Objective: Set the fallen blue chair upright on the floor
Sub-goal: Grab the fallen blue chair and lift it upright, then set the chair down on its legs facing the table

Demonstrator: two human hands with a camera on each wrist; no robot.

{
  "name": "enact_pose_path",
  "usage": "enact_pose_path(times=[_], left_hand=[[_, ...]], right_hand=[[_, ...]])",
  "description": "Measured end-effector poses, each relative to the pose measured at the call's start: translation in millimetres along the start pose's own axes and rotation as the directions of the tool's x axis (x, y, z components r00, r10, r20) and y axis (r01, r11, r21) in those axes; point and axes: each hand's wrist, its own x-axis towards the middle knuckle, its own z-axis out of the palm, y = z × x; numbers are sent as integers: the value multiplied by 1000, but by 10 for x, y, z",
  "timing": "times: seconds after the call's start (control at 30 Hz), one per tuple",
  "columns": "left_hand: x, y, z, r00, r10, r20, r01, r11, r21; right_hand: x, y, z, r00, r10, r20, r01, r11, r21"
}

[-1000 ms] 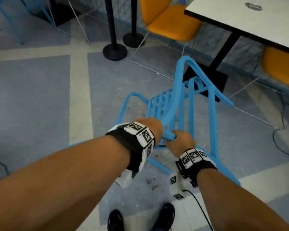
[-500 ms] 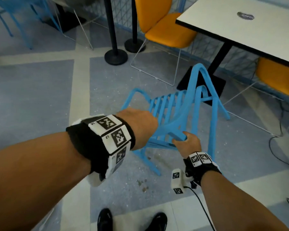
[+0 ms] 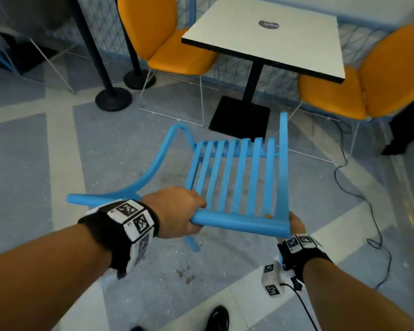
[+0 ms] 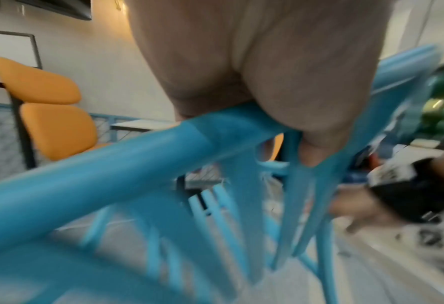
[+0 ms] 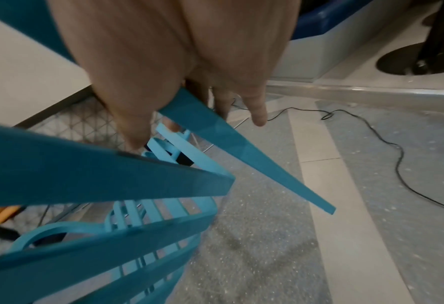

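The blue chair [image 3: 239, 177] is tilted off the floor, and its slatted panel faces up at me in the head view. My left hand [image 3: 177, 213] grips the near rail at its left end, fingers curled over it. My right hand [image 3: 296, 223] is mostly hidden under the rail's right corner. In the left wrist view the left hand [image 4: 267, 72] wraps the thick blue rail [image 4: 112, 164], blurred by motion. The right wrist view shows the right hand [image 5: 164, 61] holding a flat blue bar [image 5: 215, 133] between thumb and fingers.
A white table [image 3: 320, 70] on a black base [image 3: 239, 118] stands just beyond the chair, flanked by two orange chairs [image 3: 177, 58] [image 3: 344, 91]. Black post bases [image 3: 112, 99] stand at the back left. A cable [image 3: 368, 206] trails on the right. A person's dark leg [image 3: 406, 125] is at far right.
The chair has swung round and risen: its slats now face me with the rail level. My left hand has shifted along the rail; my right has slipped under the corner.
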Motion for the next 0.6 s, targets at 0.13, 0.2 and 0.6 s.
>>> enact_pose_path(times=[0.13, 0.2, 0.6], left_hand=[[114, -31, 200, 997, -57, 44, 58, 998, -6], [214, 151, 257, 999, -19, 31, 20, 999, -28], [693, 1092, 496, 994, 102, -33, -101, 995, 16]], right_hand=[[-307, 229, -227, 995, 100, 2, -97, 968, -230], [-657, 230, -296, 998, 44, 45, -24, 926, -377], [-1545, -171, -1107, 441, -898, -13, 739, 371, -562]])
